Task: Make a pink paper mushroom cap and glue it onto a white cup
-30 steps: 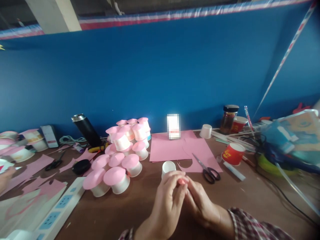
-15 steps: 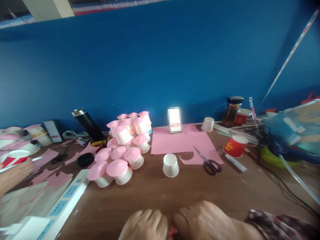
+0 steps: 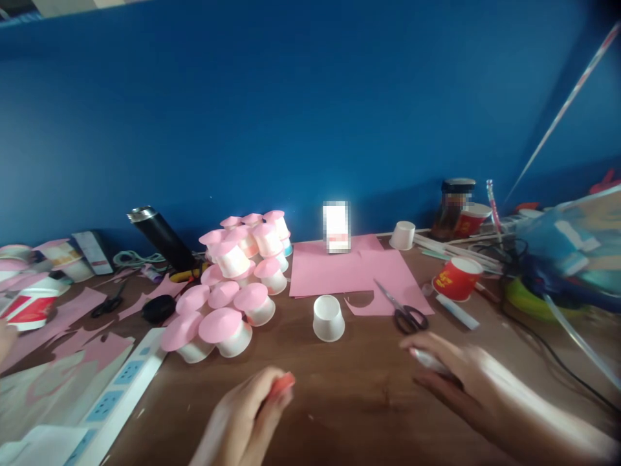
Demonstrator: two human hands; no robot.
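Observation:
My left hand (image 3: 245, 417) is closed, with a small orange-red cap (image 3: 283, 383) showing between thumb and fingers. On the right, my right hand (image 3: 453, 372) grips a short white tube (image 3: 433, 362), which looks like a glue stick; much of it is hidden by the fingers. Both hands are raised over the brown table, well apart. Beyond them, between the two, stands a white paper cup (image 3: 328, 319). Black-handled scissors (image 3: 402, 310) lie just past my right fingertips, their blades over pink paper (image 3: 334, 272).
Stacked white cups with pink cone tops (image 3: 226, 323) stand at left, beside a power strip (image 3: 119, 391). A red cup (image 3: 457, 278), a white tube (image 3: 457, 312) and a jar (image 3: 455, 207) are at right. Another person's hand (image 3: 6, 340) is by a red-and-white cup (image 3: 32, 304) at far left.
My hands were together at the bottom edge around something red. They have moved apart: the left shows the orange-red cap, the right has gone rightward and up with the white tube.

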